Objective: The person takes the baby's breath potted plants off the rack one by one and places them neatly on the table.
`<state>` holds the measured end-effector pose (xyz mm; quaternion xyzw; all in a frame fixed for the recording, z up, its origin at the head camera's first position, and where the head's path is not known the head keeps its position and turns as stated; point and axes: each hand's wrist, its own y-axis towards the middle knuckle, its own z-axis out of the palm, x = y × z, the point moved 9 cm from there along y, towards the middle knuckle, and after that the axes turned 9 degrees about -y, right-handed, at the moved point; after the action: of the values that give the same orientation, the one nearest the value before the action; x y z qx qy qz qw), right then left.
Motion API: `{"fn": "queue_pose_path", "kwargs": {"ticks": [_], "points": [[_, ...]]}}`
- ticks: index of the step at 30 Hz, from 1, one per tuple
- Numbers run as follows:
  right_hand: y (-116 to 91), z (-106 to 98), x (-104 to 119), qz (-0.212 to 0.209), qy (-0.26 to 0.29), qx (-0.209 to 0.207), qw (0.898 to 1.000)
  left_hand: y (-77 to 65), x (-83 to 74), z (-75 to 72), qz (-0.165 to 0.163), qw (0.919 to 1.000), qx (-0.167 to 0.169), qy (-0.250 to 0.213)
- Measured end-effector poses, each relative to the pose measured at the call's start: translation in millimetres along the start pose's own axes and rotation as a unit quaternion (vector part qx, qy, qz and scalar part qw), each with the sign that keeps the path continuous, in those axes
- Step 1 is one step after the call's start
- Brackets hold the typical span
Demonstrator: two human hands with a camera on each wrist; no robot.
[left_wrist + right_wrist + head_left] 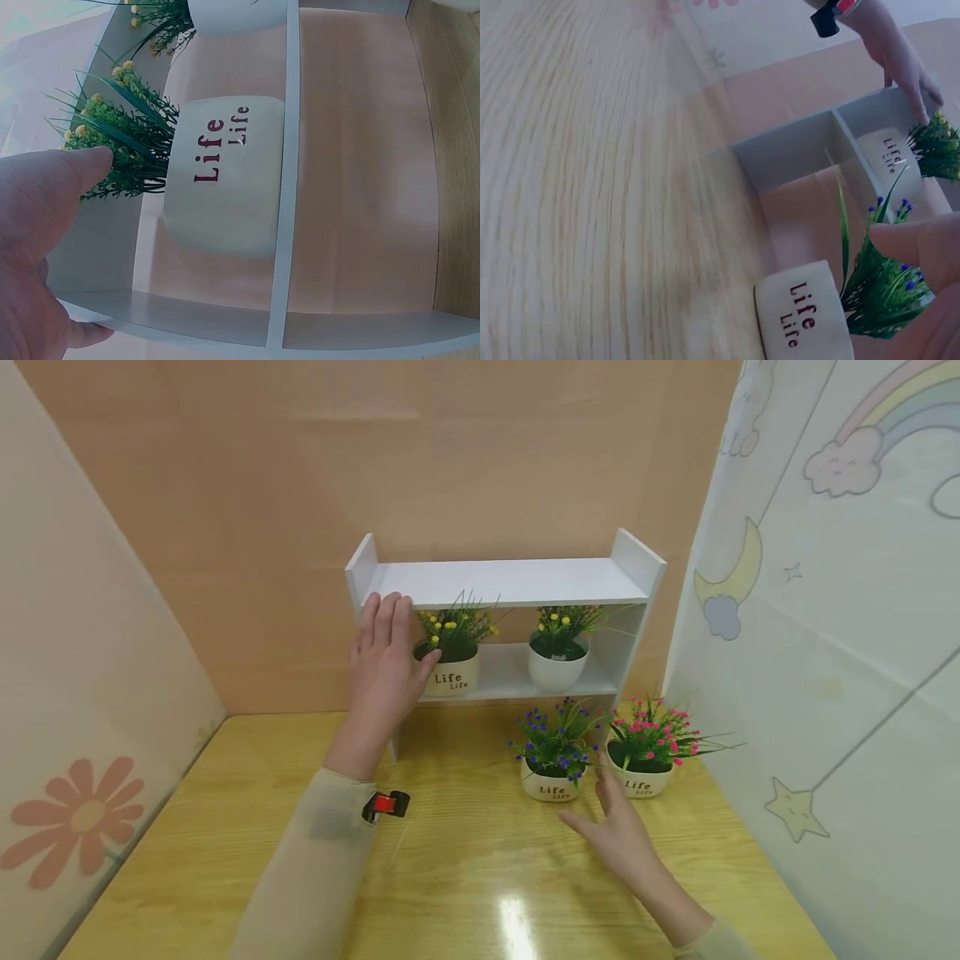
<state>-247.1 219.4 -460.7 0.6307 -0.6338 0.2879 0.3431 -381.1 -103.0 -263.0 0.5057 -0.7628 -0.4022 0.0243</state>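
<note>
A white two-tier shelf (495,581) stands on the table against the back wall. My left hand (384,664) rests at its upper left corner, fingers straight and thumb spread near a yellow-flowered potted plant (450,675) on the middle board. To the right on that board is another yellow-flowered plant in a white pot (557,670). My right hand (626,839) is at the right side of a purple-flowered potted plant (551,785), thumb apart from the fingers. In the right wrist view its thumb (911,244) crosses in front of the foliage. Whether the fingers touch the pot is unclear.
A pink-flowered potted plant (637,781) stands on the wooden table (465,860), right of the purple one and close to the shelf's right leg. Printed walls flank the table on the left and right. A dark band with a red piece (386,804) is on the left wrist.
</note>
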Motion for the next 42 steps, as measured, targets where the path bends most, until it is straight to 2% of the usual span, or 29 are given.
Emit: {"fn": "queue_pose_path", "kwargs": {"ticks": [5,7,10,13,16,24,29,37,42], "points": [[-11,-11,11,-0.007,0.030,-0.023,0.999,-0.9,-0.5,4.4,0.000,1.0000,0.007,0.004],[-14,-19,21,-0.032,0.031,-0.041,0.998,-1.3,-0.4,5.6,0.001,1.0000,0.007,0.003],[-17,-34,43,-0.089,0.030,-0.072,0.993,-0.6,-0.8,4.4,0.003,1.0000,0.001,-0.003],[-17,-49,69,-0.156,0.017,-0.104,0.982,0.6,-1.1,1.2,0.005,1.0000,-0.007,-0.004],[-14,-64,92,-0.204,-0.009,-0.129,0.970,0.9,-0.5,0.3,0.004,1.0000,-0.003,0.001],[16,-113,149,-0.268,-0.111,-0.180,0.940,0.4,0.3,3.0,0.000,1.0000,0.004,0.006],[37,-131,172,-0.294,-0.144,-0.188,0.926,0.7,-0.9,2.9,0.001,0.9999,0.008,0.013],[54,-138,188,-0.290,-0.165,-0.176,0.926,-0.5,-1.9,1.1,0.005,0.9999,0.002,0.014],[61,-142,195,-0.301,-0.182,-0.182,0.918,-1.7,-2.0,-0.7,0.007,0.9999,-0.004,0.014]]}}
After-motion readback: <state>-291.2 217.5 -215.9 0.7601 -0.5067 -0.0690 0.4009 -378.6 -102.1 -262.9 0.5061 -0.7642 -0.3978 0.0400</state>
